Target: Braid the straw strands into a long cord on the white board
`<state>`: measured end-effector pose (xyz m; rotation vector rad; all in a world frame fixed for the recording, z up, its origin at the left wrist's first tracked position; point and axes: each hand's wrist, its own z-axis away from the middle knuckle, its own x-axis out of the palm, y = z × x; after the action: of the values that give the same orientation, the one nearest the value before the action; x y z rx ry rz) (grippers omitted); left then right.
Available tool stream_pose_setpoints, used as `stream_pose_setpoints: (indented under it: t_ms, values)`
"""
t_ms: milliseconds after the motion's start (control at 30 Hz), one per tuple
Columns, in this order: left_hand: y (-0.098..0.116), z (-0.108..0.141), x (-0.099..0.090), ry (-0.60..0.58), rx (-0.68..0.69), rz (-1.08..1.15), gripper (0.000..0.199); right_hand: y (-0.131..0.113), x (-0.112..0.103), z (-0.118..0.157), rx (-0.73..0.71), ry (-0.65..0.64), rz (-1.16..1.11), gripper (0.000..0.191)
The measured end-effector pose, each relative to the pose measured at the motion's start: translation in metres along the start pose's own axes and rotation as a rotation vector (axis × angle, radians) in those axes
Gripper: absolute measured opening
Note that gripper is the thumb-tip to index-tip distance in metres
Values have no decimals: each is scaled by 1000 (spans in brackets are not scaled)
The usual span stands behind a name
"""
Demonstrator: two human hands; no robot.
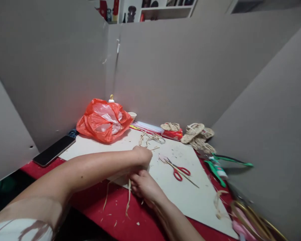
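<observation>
Over the front part of the white board (188,197), my left hand (142,156) is curled closed with its back towards me. Twisted straw cord (154,136) lies just beyond it, and its fingers are mostly hidden. Right below, almost touching it, my right hand (142,185) is closed on pale straw strands (128,197). Their loose ends hang down over the red cloth (97,204). What passes between the two hands is covered by them. Red-handled scissors (177,168) rest on the board to the right, with a thin straw stalk across them.
A red plastic bag (104,122) stands at the back left, near a black phone (54,150). Woven straw sandals (198,135) are piled at the back right. Green-handled pliers (217,172) and a tube lie along the right edge. Grey walls enclose the table.
</observation>
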<state>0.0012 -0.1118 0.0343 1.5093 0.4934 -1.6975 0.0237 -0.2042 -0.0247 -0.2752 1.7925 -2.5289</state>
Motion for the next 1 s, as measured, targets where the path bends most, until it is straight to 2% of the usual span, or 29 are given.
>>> stream_pose_setpoints:
  t_ms: [133, 200, 300, 467, 600, 733, 800, 867, 1000]
  values:
    - [1, -14, -1, -17, 44, 36, 19, -3, -2, -3, -23, 13, 1, 14]
    - [2, -18, -10, -23, 96, 96, 10, -4, -4, -4, -25, 0, 9, 18]
    - [4, -25, -27, -29, 198, 241, 12, -6, -5, -4, -26, -26, 19, 22]
    - [10, -41, -47, 92, 258, 389, 12, -7, -6, -4, -26, -58, 7, 23]
    - [18, -56, -43, 189, 241, 366, 20, -10, -8, -4, -19, -67, 23, 24]
    - [28, -68, -30, 275, 233, 202, 18, -14, -11, -1, -21, -75, 63, 27]
    - [40, -71, -23, 300, 265, 121, 24, -14, -12, -1, -17, -80, 77, 29]
    - [60, -73, -18, 260, 328, 59, 26, -13, -12, -3, -13, -76, 84, 28]
    - [121, -79, -6, 110, 475, -4, 20, -5, -10, -10, -64, 1, 221, 23]
